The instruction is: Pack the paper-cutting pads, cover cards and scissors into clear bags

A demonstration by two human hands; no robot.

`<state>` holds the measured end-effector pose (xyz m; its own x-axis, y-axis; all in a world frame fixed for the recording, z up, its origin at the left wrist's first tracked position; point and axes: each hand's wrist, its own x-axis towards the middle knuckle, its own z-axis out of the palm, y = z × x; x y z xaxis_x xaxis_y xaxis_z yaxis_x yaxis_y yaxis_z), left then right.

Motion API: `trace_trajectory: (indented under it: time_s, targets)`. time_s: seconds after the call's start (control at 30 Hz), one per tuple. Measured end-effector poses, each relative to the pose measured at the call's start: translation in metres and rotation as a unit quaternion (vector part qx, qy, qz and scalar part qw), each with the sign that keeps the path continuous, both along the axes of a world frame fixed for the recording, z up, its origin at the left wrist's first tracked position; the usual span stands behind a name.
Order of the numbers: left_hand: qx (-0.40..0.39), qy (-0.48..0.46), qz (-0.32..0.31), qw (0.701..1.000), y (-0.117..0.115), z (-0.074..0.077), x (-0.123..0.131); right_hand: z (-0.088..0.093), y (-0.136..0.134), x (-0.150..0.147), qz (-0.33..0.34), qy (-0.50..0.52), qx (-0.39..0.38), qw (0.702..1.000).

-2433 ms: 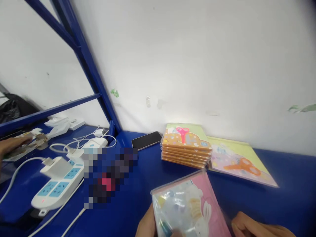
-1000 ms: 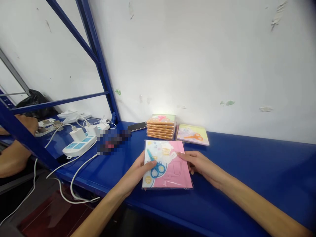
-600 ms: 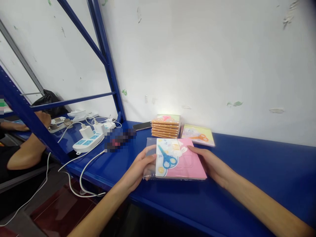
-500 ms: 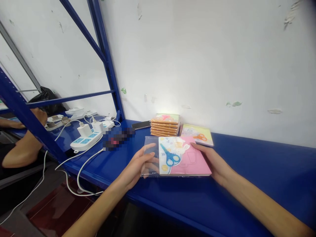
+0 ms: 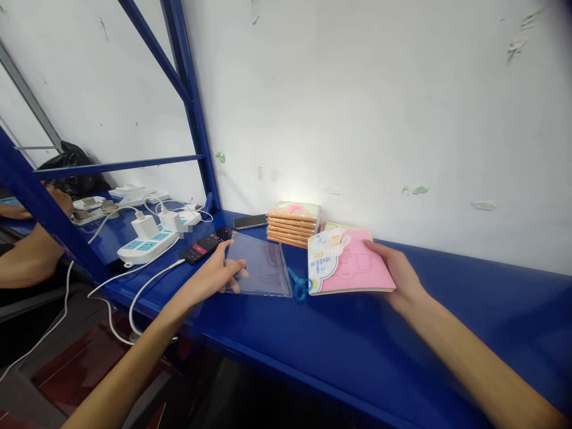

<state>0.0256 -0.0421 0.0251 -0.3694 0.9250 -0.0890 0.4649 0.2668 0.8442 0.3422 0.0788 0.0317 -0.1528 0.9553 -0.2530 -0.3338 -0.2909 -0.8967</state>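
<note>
Pink craft booklet [image 5: 353,265] lies apart from its clear plastic sleeve [image 5: 257,265], blue child's scissors [image 5: 300,284] loose between them

The scissors are the likeliest thing to go astray: they sit unheld on the blue surface [image 5: 469,298], right against the sleeve's right edge and just beside the booklet. Any sideways shove of either could knock them along the surface or pin them under the plastic. The sleeve may also skate on the glossy surface, given how smooth both look, and that could send it toward the black phone [image 5: 205,247] by the left hand [image 5: 210,274], or over the white charging cable [image 5: 152,277] near the front edge.

The left hand's fingers [image 5: 235,268] are spread over the sleeve, pressing or resting rather than gripping. The right hand [image 5: 400,277] has its fingers [image 5: 375,247] over the booklet's right edge; whether they pinch it firmly I cannot tell.

The booklet sits back from the front edge, near the wall, its cover pale pink with a white and blue panel at the left and a faint outline printed on it. Behind its corner are a yellow-green pack [image 5: 333,226] and a stack of orange-edged packs [image 5: 294,225].
</note>
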Motion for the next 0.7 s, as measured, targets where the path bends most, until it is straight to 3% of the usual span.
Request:
trace_trajectory:
  time_s: [0.07,0.13,0.2,0.23,0.3,0.4,0.5,0.57,0.7]
  targets:
    - [0.030,0.175,0.047,0.983,0.001,-0.007,-0.001,0.002,0.000,0.002,-0.014,-0.007,-0.014,1.000]
    - [0.087,0.326,0.083,0.938,-0.001,-0.011,0.002,0.006,0.000,0.003,-0.034,-0.014,-0.016,0.999]
    - [0.145,0.378,0.081,0.911,-0.007,-0.007,0.010,0.010,0.000,0.005,-0.050,-0.013,-0.002,0.999]
    - [0.166,0.366,0.070,0.913,-0.011,-0.004,0.015,0.011,-0.001,0.006,-0.050,-0.008,0.006,0.999]
    - [0.181,0.273,0.015,0.945,-0.018,0.005,0.027,0.012,-0.003,0.004,-0.032,0.009,0.018,0.999]
    - [0.104,0.038,-0.123,0.986,-0.027,0.012,0.049,0.009,-0.012,-0.005,0.021,0.019,0.008,1.000]
    - [0.009,-0.181,-0.247,0.952,-0.028,0.005,0.067,0.001,-0.024,-0.017,0.057,0.002,-0.007,0.998]
    - [-0.005,-0.233,-0.264,0.936,-0.026,-0.004,0.075,-0.005,-0.029,-0.023,0.071,-0.012,-0.003,0.997]
    - [0.026,-0.225,-0.215,0.950,-0.023,-0.014,0.080,-0.019,-0.027,-0.025,0.103,-0.044,0.036,0.993]
